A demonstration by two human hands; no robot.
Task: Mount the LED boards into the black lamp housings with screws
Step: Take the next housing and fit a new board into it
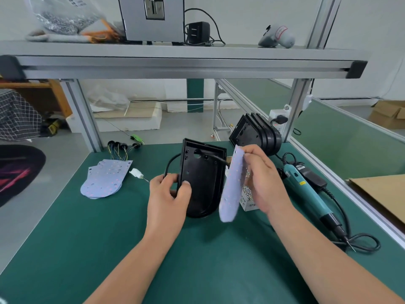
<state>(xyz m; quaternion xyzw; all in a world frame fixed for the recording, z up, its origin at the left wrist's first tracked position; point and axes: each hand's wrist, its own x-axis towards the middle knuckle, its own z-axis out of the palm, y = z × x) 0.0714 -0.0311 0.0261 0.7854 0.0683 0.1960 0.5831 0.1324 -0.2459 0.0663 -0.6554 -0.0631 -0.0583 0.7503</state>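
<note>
A black lamp housing [202,178] stands tilted on the green mat [109,238], its open side facing me. My left hand [169,194] grips its left edge, thumb inside. A black cable [171,163] loops out behind the housing. My right hand [263,178] holds a pale LED board [232,185] on edge just right of the housing, pinching it near the top. A pile of LED boards [105,178] with coloured wires lies to the left.
A teal electric screwdriver [306,191] with its black cord lies at the right. A small white box of screws [248,198] sits behind my right hand. Stacked black housings [256,134] stand at the back. A white connector [136,173] lies by the board pile. An aluminium shelf [186,60] runs overhead.
</note>
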